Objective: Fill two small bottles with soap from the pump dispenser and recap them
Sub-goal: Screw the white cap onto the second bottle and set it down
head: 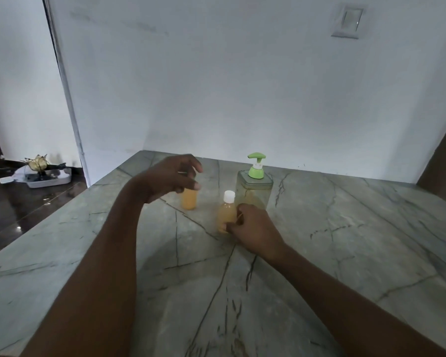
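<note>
Two small bottles of orange-yellow soap stand on the grey marble table (345, 240). The nearer bottle (226, 213) wears a white cap, and my right hand (252, 228) grips its lower body from the right. The farther bottle (189, 199) stands to the left; its top is hidden behind my left hand (173, 177), which hovers just over it with fingers curled and apart. Whether that bottle is capped I cannot tell. The clear square pump dispenser (254, 191) with a green pump head stands just behind the capped bottle and looks nearly drained.
A white wall runs close behind the table, with a switch plate (347, 20) high on the right. The table's left edge drops to a dark floor holding a white tray of clutter (47, 176). A brown panel (443, 158) borders the far right.
</note>
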